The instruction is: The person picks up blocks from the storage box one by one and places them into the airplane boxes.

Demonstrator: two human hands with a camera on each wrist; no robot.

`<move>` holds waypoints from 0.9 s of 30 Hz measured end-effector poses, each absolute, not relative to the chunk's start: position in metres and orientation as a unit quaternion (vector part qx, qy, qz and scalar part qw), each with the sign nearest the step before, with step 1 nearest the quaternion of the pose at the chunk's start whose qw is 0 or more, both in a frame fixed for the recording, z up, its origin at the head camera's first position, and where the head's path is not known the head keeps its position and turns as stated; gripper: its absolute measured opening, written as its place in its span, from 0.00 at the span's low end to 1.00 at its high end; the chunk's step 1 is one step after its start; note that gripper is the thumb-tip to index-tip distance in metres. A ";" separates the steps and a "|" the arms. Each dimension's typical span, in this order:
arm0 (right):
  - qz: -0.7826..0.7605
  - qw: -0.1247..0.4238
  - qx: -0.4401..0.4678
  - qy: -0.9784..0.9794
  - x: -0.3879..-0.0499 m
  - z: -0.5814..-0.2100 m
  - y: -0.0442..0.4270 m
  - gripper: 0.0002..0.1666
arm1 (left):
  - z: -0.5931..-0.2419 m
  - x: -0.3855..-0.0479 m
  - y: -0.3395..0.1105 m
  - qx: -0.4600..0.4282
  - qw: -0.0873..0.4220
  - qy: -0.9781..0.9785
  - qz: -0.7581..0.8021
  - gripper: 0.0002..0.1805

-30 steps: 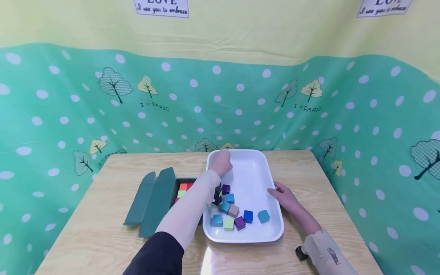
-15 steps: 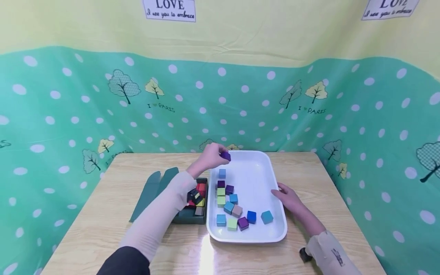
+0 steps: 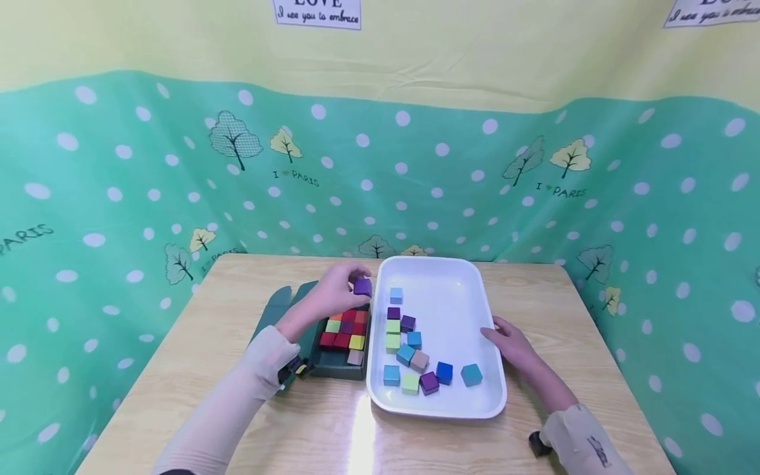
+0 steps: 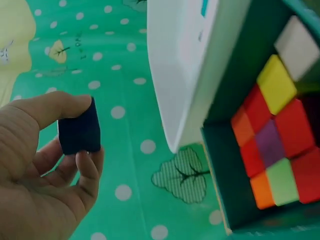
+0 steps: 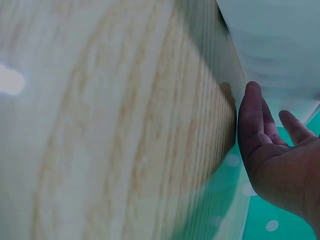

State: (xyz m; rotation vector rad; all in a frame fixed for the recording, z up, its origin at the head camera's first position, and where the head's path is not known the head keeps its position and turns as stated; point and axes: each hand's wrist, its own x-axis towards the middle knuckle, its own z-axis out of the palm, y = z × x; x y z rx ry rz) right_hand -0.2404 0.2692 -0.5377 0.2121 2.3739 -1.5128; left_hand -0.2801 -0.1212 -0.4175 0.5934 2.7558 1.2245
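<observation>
My left hand (image 3: 332, 291) pinches a purple cube (image 3: 363, 287) between thumb and fingers, above the far end of a dark green box (image 3: 336, 371). In the left wrist view the held cube (image 4: 80, 129) looks nearly black, apart from everything else. Inside the box sit red, orange, yellow, green, purple and tan cubes in rows. To its right stands a white tray (image 3: 442, 290) with blue, purple, green and tan cubes. My right hand (image 3: 513, 344) rests at the tray's right side, thumb by the rim; in the right wrist view its fingers (image 5: 251, 112) are fairly straight.
The box's green lid flaps (image 3: 274, 307) lie open to its left, partly behind my left forearm. A wooden table (image 3: 297, 422) carries everything. Behind it hangs a green and yellow patterned cloth (image 3: 427, 165).
My left hand has lifted the purple cube from the tray's far left and carried it left, over the box. A light blue cube now shows at the tray's far left. My right hand stays by the tray.
</observation>
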 end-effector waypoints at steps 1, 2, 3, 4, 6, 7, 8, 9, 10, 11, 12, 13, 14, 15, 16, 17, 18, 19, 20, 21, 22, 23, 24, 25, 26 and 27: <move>-0.530 0.161 0.073 0.829 -0.240 -0.537 0.269 0.43 | -0.419 -0.277 -0.124 0.191 0.036 0.893 0.406 0.21; -0.530 0.161 0.073 0.830 -0.239 -0.537 0.269 0.43 | -0.420 -0.274 -0.127 0.188 0.036 0.890 0.414 0.21; -0.530 0.163 0.072 0.829 -0.239 -0.536 0.270 0.43 | -0.421 -0.272 -0.130 0.188 0.036 0.888 0.418 0.21; -0.530 0.164 0.071 0.829 -0.238 -0.536 0.270 0.43 | -0.422 -0.269 -0.132 0.187 0.037 0.887 0.420 0.21; -0.531 0.168 0.071 0.828 -0.239 -0.536 0.270 0.44 | -0.425 -0.265 -0.137 0.186 0.038 0.885 0.426 0.20; -0.531 0.170 0.070 0.827 -0.239 -0.536 0.270 0.44 | -0.426 -0.263 -0.139 0.185 0.038 0.883 0.430 0.20; -0.531 0.171 0.069 0.827 -0.240 -0.536 0.271 0.44 | -0.428 -0.260 -0.142 0.185 0.037 0.882 0.432 0.20; -0.533 0.172 0.069 0.826 -0.240 -0.536 0.271 0.44 | -0.429 -0.258 -0.144 0.184 0.035 0.881 0.433 0.20; -0.532 0.172 0.067 0.826 -0.240 -0.536 0.271 0.44 | -0.429 -0.256 -0.145 0.182 0.033 0.882 0.433 0.20; -0.534 0.172 0.066 0.825 -0.240 -0.536 0.271 0.44 | -0.431 -0.254 -0.147 0.182 0.031 0.883 0.433 0.20; -0.535 0.173 0.064 0.825 -0.240 -0.537 0.270 0.44 | -0.431 -0.252 -0.149 0.180 0.031 0.883 0.432 0.21; -0.535 0.173 0.064 0.825 -0.239 -0.537 0.271 0.44 | -0.432 -0.251 -0.150 0.179 0.032 0.884 0.430 0.22; -0.534 0.174 0.065 0.825 -0.239 -0.537 0.271 0.44 | -0.433 -0.250 -0.151 0.176 0.036 0.886 0.428 0.22; -0.532 0.176 0.066 0.825 -0.239 -0.537 0.272 0.44 | -0.434 -0.249 -0.152 0.173 0.042 0.886 0.427 0.23; -0.531 0.179 0.066 0.826 -0.239 -0.538 0.272 0.45 | -0.435 -0.248 -0.153 0.172 0.048 0.888 0.425 0.23; -0.532 0.182 0.069 0.824 -0.239 -0.538 0.272 0.45 | -0.435 -0.247 -0.154 0.171 0.053 0.888 0.424 0.24; -0.529 0.185 0.069 0.825 -0.240 -0.538 0.272 0.46 | -0.435 -0.246 -0.156 0.172 0.058 0.888 0.423 0.24; -0.528 0.186 0.071 0.826 -0.241 -0.538 0.272 0.46 | -0.436 -0.245 -0.158 0.175 0.060 0.888 0.420 0.24; -0.527 0.186 0.069 0.826 -0.242 -0.538 0.272 0.47 | -0.436 -0.244 -0.159 0.179 0.059 0.890 0.414 0.24; -0.528 0.184 0.070 0.826 -0.244 -0.537 0.271 0.47 | -0.436 -0.244 -0.161 0.186 0.055 0.891 0.410 0.24; -0.530 0.183 0.068 0.825 -0.244 -0.537 0.271 0.48 | -0.438 -0.242 -0.163 0.192 0.055 0.893 0.404 0.23; -0.532 0.181 0.069 0.824 -0.244 -0.538 0.271 0.48 | -0.439 -0.241 -0.164 0.201 0.055 0.894 0.398 0.22; -0.533 0.180 0.067 0.824 -0.243 -0.538 0.271 0.48 | -0.441 -0.240 -0.165 0.210 0.055 0.894 0.392 0.21; -0.536 0.178 0.069 0.822 -0.243 -0.539 0.271 0.48 | -0.444 -0.238 -0.166 0.219 0.058 0.895 0.383 0.21; -0.536 0.178 0.068 0.822 -0.242 -0.539 0.271 0.48 | -0.446 -0.237 -0.166 0.229 0.065 0.895 0.377 0.20; -0.536 0.179 0.069 0.822 -0.240 -0.540 0.272 0.47 | -0.449 -0.235 -0.167 0.238 0.075 0.893 0.373 0.20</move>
